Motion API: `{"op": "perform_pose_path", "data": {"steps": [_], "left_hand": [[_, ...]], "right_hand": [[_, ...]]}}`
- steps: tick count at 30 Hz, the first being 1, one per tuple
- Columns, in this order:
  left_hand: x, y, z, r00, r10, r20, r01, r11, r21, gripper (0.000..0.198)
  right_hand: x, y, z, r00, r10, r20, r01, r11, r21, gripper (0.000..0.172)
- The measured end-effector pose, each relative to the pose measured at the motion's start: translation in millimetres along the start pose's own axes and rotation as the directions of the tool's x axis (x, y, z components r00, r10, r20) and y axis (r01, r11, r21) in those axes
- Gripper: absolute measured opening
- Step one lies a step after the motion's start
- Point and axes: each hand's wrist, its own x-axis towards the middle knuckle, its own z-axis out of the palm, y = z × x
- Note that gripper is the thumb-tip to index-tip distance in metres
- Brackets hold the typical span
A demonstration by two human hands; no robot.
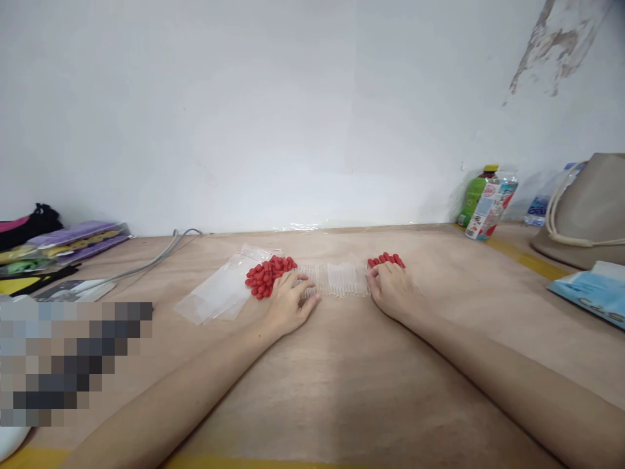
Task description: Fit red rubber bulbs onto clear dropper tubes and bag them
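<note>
A row of thin clear tubes (342, 279), like dropper pipettes, lies side by side on the wooden table in front of me. Left of them is a heap of small red rubber bulbs (266, 277). My left hand (291, 303) lies palm down between heap and tubes, its fingers spread and holding nothing I can see. At the tubes' right end rests my right hand (394, 286), palm down, with loosely bent fingers that touch the table area there. Just behind its knuckles a short row of red bulbs (385, 260) shows; whether they sit on tubes is hidden.
Clear plastic bags (215, 290) lie flat beside the heap. A grey cable (151, 262) and packaged purple goods (78, 241) are at the left. Drink bottles (491, 205), a beige bag (586, 208) and a blue packet (593, 296) stand or lie at the right. A white wall (303, 117) closes the back.
</note>
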Motion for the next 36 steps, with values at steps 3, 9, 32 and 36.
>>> {"op": "perform_pose_path", "data": {"steps": [3,9,32,36], "left_hand": [[5,-5,-4.0,0.995,-0.063,-0.081,0.068,0.996,0.058,0.020],[33,-26,-20.3,0.969,-0.216,-0.122,0.239,0.944,0.229,0.019],[85,-52,-0.9,0.916,-0.391,0.086,0.308,0.825,0.473,0.026],[75,-47,-9.3,0.936,-0.349,0.047,0.302,0.863,0.405,0.024]], "right_hand": [[-9,-6,-10,0.959,-0.281,0.045,0.271,0.951,0.151,0.024],[-15,-19,-23,0.868,-0.461,0.184,0.392,0.864,0.315,0.018],[-15,-44,-10,0.938,-0.310,0.156,0.205,0.858,0.472,0.007],[-16,-45,-12,0.935,-0.317,0.160,0.209,0.856,0.474,0.007]]}}
